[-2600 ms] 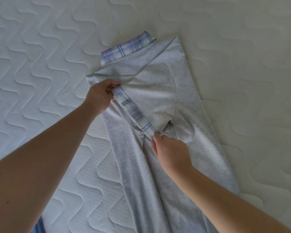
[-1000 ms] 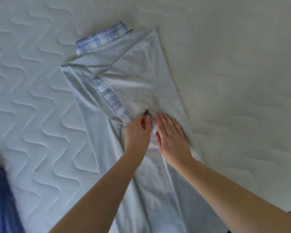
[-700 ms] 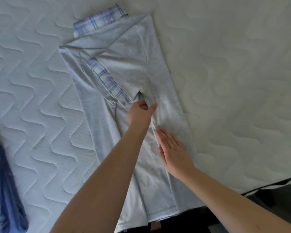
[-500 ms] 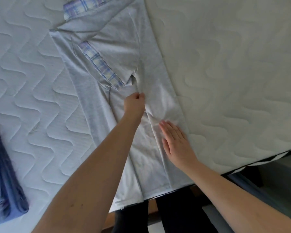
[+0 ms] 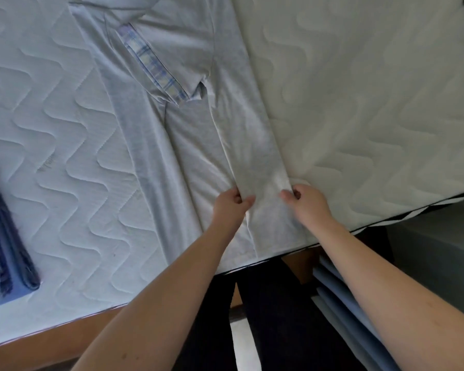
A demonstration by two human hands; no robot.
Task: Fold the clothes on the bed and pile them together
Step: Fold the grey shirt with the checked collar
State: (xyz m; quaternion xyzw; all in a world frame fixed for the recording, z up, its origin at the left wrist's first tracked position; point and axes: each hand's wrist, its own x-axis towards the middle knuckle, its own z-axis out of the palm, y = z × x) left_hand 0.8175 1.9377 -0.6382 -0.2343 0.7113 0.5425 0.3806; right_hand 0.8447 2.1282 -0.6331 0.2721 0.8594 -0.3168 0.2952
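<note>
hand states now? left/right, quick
Left hand: fingers pinch the left edge of the folded panel of the light grey cotton shirt.
Right hand: fingers pinch the same panel's right edge.

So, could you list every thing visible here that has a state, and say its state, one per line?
grey shirt: lying flat on the mattress, both long sides folded in, not yet folded crosswise
plaid-trimmed sleeve: folded over the shirt body
left hand: pinching the folded panel's left edge
right hand: pinching its right edge
blue garment: folded, set aside at the left
</note>
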